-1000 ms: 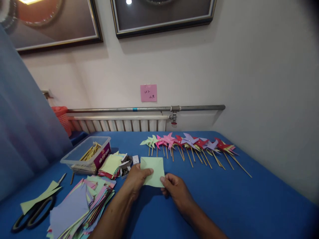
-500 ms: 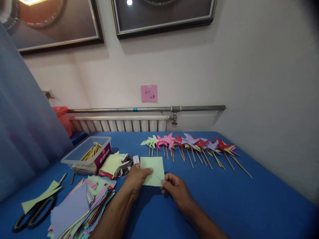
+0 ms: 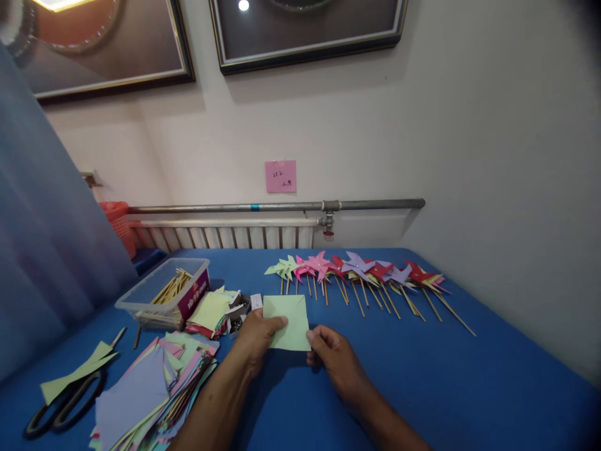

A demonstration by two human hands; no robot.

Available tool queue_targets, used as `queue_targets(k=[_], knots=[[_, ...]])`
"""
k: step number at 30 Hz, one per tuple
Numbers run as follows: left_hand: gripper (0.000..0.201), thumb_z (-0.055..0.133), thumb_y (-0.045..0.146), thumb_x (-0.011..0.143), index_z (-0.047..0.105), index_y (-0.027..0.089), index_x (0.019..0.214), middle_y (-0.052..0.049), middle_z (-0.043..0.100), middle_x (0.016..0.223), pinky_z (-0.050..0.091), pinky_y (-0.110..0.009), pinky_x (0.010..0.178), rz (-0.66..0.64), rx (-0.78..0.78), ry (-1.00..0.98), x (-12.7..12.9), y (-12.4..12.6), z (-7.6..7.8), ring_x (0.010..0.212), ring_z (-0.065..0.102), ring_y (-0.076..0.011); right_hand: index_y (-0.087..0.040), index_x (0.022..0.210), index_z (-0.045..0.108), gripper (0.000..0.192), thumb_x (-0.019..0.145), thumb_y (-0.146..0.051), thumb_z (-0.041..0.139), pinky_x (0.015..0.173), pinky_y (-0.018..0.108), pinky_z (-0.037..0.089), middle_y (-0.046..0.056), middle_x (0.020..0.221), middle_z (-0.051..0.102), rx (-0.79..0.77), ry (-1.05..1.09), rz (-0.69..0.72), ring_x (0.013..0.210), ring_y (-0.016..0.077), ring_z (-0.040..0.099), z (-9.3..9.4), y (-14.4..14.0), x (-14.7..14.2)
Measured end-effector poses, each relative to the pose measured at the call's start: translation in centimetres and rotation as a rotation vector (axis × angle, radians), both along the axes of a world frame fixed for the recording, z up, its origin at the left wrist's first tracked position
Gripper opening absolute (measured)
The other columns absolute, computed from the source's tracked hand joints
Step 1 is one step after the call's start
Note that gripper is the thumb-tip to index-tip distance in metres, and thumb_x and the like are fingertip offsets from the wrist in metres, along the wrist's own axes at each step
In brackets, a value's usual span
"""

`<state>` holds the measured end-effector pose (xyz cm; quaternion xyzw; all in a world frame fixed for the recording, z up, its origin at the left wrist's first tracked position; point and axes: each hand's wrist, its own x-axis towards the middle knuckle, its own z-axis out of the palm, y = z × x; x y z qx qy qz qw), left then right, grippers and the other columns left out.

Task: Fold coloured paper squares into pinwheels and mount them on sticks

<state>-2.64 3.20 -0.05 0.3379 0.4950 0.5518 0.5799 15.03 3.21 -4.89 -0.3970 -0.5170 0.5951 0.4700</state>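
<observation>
One pale green paper near the pinwheels

Squarish and plain, it showed a slanting line at its top right corner. It was on the near side of the pinwheels, by their left end. The left hand gripped it, thumb on top; the right hand pinched the paper's right edge.

From where I stand there's a plain, pale green square of paper, spread out and nearly flat above the blue table, its broad face tipped toward the person. The left hand grips its left side, thumb laid across the face, while fingers of the right hand meet it low on the right edge. A short slanting line, cut or crease I can't tell, runs in from the far right corner
</observation>
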Motion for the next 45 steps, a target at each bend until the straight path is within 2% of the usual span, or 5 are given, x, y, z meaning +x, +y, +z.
queue_targets(k=[10, 18, 34, 40, 45], knots=[[0.038, 0.09, 0.03, 0.052, 0.078, 0.013, 0.083, -0.012, 0.081, 0.077, 0.054, -0.031, 0.065, -0.138, -0.013, 0.026, 1.0, -0.9, 0.3, 0.063, 0.071, -0.0217, -0.025, 0.135, 0.073, 0.065, 0.09, -0.071, 0.075, 0.107, 0.052, 0.054, 0.012, 0.125, 0.081, -0.058, 0.369, 0.112, 0.123, 0.0359, 0.071, 2.0, -1.2, -0.5], [0.036, 0.091, 0.03, 0.055, 0.079, 0.014, 0.085, -0.013, 0.082, 0.081, 0.055, -0.032, 0.069, -0.153, -0.013, 0.035, 1.2, -1.1, 0.5, 0.065, 0.071, -0.0224, -0.033, 0.166, 0.04, 0.102, 0.084, -0.085, 0.069, 0.124, 0.062, 0.038, 0.015, 0.157, 0.063, -0.032, 0.476, 0.132, 0.151, 0.0373, 0.053, 0.4, -1.4, -0.4], [0.037, 0.092, 0.027, 0.054, 0.079, 0.013, 0.085, -0.011, 0.081, 0.077, 0.059, -0.033, 0.068, -0.109, 0.003, -0.023, 0.7, -0.9, 0.8, 0.062, 0.073, -0.0223, -0.033, 0.129, 0.07, 0.069, 0.067, -0.051, 0.096, 0.131, 0.056, 0.035, 0.005, 0.171, 0.047, -0.192, 0.512, -0.27, 0.161, 0.0351, 0.037, -0.9, 0.9, 0.9], [0.041, 0.094, 0.029, 0.051, 0.078, 0.012, 0.085, -0.012, 0.08, 0.076, 0.058, -0.034, 0.068, -0.116, -0.005, -0.021, 0.7, -0.9, 0.8, 0.061, 0.072, -0.0227, -0.029, 0.134, 0.07, 0.078, 0.08, -0.085, 0.073, 0.118, 0.054, 0.049, 0.012, 0.161, 0.06, -0.215, 0.515, -0.133, 0.15, 0.0363, 0.053, 0.3, 0.2, 0.1], [0.043, 0.094, 0.031, 0.053, 0.079, 0.01, 0.087, -0.011, 0.079, 0.075, 0.054, -0.032, 0.066, -0.163, 0.0, 0.009, 1.0, -1.1, 0.6, 0.062, 0.07, -0.0216, -0.022, 0.125, 0.076, 0.062, 0.078, -0.06, 0.091, 0.106, 0.051, 0.056, 0.013, 0.126, 0.082, -0.145, 0.438, 0.084, 0.125, 0.0367, 0.073, 1.9, -1.5, -0.6]])
